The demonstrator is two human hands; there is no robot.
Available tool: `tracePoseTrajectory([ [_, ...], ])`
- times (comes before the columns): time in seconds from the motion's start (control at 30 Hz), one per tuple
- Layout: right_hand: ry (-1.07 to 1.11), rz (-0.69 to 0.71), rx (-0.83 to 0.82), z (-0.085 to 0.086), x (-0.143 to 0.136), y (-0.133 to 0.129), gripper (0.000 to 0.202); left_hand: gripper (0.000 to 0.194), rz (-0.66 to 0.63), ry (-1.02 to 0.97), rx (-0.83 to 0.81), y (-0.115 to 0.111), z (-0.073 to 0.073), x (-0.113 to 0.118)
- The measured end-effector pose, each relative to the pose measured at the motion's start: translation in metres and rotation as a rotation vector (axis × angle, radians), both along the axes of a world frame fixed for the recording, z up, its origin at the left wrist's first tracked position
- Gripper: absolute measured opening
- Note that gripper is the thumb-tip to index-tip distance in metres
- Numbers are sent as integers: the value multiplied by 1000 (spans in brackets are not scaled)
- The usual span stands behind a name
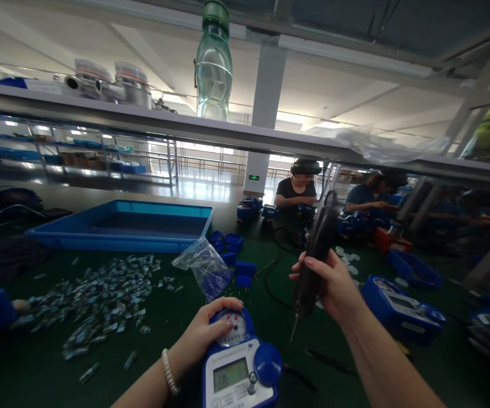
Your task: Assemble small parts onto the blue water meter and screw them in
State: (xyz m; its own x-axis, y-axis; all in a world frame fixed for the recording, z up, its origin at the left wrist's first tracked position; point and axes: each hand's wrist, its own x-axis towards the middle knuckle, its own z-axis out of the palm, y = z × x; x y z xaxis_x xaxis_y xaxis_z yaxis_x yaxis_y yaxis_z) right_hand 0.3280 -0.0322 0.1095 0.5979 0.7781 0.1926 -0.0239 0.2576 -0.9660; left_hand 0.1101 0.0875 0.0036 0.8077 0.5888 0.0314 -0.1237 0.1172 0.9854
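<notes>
My left hand point(205, 331) is closed over the round dial end of a blue and white water meter point(232, 368), thumb across the dial glass. The meter has a small display, a round blue cap and a metal post on its face. My right hand point(334, 283) grips a black electric screwdriver point(315, 258) upright, its thin bit pointing down, to the right of the meter and apart from it. On the bench to the right sits another blue meter point(402, 309). A dark pen-like tool point(329, 360) lies below the screwdriver.
A blue tray point(113, 243) stands at the back left, behind a heap of small clear-and-metal parts point(104, 294). A plastic bag point(206, 269) and small blue pieces point(245, 272) lie mid-bench. Overhead runs a shelf point(164, 122) bearing a green bottle point(214, 68). Other people sit beyond.
</notes>
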Motion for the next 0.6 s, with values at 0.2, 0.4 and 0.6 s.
tracePoseTrajectory([
  [0.2,94,156,150,46,-43,-37,30,25,17,-16,29,-3,-2,7],
  [0.4,45,136,190,26,-71,-54,28,23,60,12,19,-7,-5,9],
  [0.6,28,90,241,0,-77,-56,23,24,95,17,22,-10,-5,10],
])
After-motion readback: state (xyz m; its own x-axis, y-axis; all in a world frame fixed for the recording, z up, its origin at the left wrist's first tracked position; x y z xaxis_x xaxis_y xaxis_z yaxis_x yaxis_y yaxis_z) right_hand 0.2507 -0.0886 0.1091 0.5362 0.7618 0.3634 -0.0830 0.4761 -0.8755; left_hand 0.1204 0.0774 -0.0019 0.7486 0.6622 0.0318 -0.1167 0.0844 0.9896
